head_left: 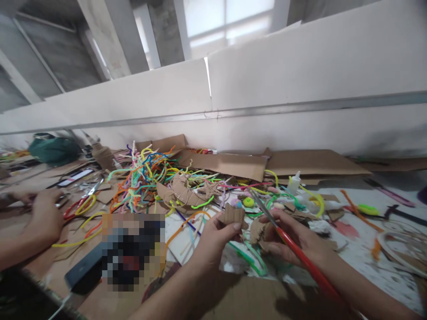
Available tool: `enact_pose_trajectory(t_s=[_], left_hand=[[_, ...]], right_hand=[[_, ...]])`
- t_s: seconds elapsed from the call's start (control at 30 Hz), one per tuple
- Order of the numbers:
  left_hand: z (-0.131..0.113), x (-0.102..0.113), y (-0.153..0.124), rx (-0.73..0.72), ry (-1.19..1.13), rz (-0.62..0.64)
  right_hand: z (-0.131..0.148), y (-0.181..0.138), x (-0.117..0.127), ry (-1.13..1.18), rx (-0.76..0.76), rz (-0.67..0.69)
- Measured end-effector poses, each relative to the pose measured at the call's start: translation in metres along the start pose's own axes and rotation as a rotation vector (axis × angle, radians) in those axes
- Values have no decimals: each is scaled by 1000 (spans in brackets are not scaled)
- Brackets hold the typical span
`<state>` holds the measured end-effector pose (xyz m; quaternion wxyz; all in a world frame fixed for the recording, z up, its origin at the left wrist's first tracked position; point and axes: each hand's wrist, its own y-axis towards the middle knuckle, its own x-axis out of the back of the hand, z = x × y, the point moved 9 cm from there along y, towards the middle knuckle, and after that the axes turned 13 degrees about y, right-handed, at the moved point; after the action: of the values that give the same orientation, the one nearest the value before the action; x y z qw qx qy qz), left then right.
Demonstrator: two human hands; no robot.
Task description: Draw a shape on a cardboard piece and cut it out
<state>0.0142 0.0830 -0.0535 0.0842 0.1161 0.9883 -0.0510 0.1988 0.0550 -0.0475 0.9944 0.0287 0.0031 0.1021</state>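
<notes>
My left hand (216, 240) pinches a small piece of corrugated cardboard (233, 216) between thumb and fingers. Facing it, my right hand (293, 240) holds a second, curved cardboard piece (257, 231) with a ragged edge. Tucked in the same right hand is a pair of red-handled scissors (300, 255), the metal blades pointing up and away to the left; the handle loops are not clear. Green pipe cleaners (255, 262) lie under the hands. A star-shaped cardboard piece (211, 190) rests just beyond them.
A tangled heap of coloured pipe cleaners (140, 178) is at back left. A glue bottle (294, 183) stands behind my right hand. At left, a co-worker's hand (46, 213) is near other scissors (85, 204) and a black power bank (90, 266). Cardboard sheets (310, 163) line the white partition.
</notes>
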Motion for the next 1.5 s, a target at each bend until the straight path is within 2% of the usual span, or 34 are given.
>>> enact_pose_trajectory(t_s=[0.1, 0.17, 0.33, 0.53, 0.9, 1.5], left_hand=[[-8, 5, 0, -21, -11, -38], [-12, 5, -3, -28, -17, -46], [-15, 1, -7, -16, 0, -14], [-14, 1, -5, -5, 57, -7], [-14, 2, -6, 5, 52, -31], [-5, -6, -3, 14, -62, 49]], right_hand=[[6, 0, 1, -296, 0, 51], [15, -2, -2, -403, 27, 52], [27, -8, -12, -508, 14, 33], [30, -10, -20, -602, 36, 93], [36, -13, -20, -655, 77, 43], [39, -14, -20, -699, 124, 54]])
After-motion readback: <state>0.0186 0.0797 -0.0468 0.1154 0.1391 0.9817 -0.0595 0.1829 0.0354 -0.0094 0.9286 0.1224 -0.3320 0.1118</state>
